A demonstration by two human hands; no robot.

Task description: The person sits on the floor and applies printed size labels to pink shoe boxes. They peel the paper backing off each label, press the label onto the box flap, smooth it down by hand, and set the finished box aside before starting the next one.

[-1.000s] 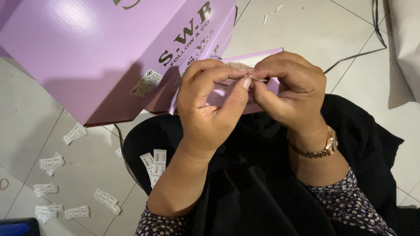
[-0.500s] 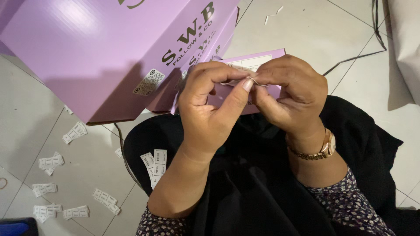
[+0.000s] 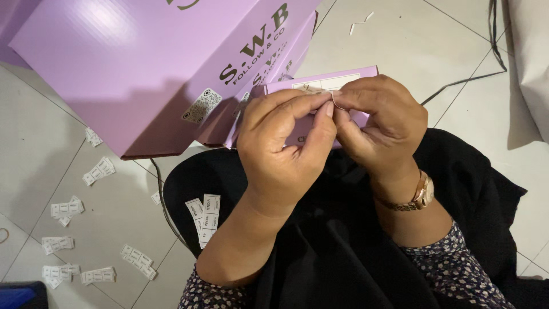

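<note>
Both hands, left hand (image 3: 283,151) and right hand (image 3: 380,123), pinch closed on a small white paper sticker (image 3: 320,90) against a flat lilac cardboard box (image 3: 320,86), above the tiled floor (image 3: 114,206)

We're down on the floor of what looks like a small packing corner, home or back room, hard to tell which. Pale floor tiles (image 3: 400,46) with grey grout lines, lilac cardboard boxes (image 3: 143,68) stacked flat and printed for retail, small white label strips (image 3: 100,170) scattered all over, more on the black cloth (image 3: 343,252), and a dark cable (image 3: 463,83) trailing across the tiles.
</note>
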